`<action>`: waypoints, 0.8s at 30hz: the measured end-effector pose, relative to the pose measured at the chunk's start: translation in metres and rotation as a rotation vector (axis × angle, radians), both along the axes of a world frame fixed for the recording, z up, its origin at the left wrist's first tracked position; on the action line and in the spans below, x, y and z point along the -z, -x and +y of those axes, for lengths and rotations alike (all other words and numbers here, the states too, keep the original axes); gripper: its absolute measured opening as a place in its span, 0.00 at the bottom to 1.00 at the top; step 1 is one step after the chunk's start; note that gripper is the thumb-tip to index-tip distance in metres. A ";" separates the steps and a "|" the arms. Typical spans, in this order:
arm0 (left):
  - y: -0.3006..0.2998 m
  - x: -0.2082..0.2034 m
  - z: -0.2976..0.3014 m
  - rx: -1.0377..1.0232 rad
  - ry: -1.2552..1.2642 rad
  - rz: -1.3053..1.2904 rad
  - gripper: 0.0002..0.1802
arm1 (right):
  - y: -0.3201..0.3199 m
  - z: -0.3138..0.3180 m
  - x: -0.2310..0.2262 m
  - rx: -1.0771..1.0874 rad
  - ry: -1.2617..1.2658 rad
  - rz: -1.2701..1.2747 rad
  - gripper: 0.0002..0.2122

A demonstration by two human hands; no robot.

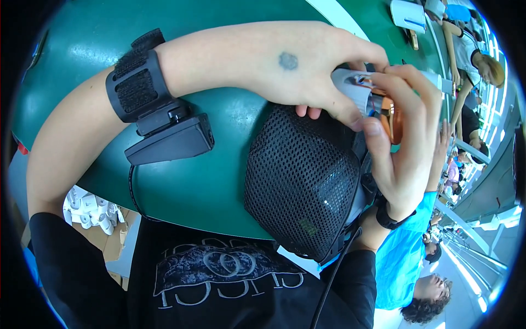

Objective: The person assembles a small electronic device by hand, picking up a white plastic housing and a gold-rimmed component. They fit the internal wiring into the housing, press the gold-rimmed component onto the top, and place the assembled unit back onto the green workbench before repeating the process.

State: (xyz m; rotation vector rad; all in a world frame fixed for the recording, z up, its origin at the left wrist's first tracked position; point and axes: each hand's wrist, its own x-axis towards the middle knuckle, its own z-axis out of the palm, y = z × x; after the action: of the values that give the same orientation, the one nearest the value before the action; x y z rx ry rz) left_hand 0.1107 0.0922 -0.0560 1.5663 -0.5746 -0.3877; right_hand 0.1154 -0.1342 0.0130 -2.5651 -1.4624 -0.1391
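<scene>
My left hand (312,63) reaches across from the left, its thumb and fingers closed around a whitish plastic housing (349,88). Close against it, my right hand (408,126) pinches a shiny copper-coloured part (395,120) at the housing's open side. Thin coloured wires (373,104) show between the two pieces. Fingers cover much of both, so I cannot tell how far they are joined. Below my left hand sits a black mesh-covered item (304,181), and the tips of two left fingers show at its upper edge.
The green tabletop (230,126) curves around me. A black device (172,140) is strapped to my left forearm, with a cable hanging. White cylindrical parts (96,211) lie in a cardboard box at lower left. A person in blue (402,257) is at the right; others sit beyond.
</scene>
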 end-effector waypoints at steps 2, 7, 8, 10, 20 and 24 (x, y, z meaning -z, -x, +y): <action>0.001 0.000 0.001 0.050 -0.026 0.038 0.29 | 0.002 -0.002 0.004 0.015 -0.001 0.049 0.22; -0.003 -0.004 -0.002 0.060 0.072 0.204 0.27 | 0.011 0.001 0.015 0.150 -0.038 0.194 0.34; -0.004 -0.008 -0.002 0.057 0.070 0.207 0.27 | 0.009 0.004 0.014 0.190 -0.061 0.219 0.37; -0.007 -0.014 -0.004 0.009 0.061 0.190 0.27 | 0.002 0.008 0.007 0.166 -0.068 0.204 0.39; -0.015 -0.033 -0.008 0.065 0.141 0.388 0.31 | -0.017 0.000 -0.004 0.084 -0.166 0.152 0.35; -0.025 -0.031 -0.003 -0.188 0.152 0.416 0.31 | -0.051 -0.006 -0.009 0.206 -0.319 0.228 0.30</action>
State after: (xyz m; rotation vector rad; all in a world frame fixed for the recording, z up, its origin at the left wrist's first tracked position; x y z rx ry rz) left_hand 0.1353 0.0891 -0.0245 1.3304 -0.1308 -0.4979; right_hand 0.1667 -0.1403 0.0217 -2.3723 -1.0054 -0.0951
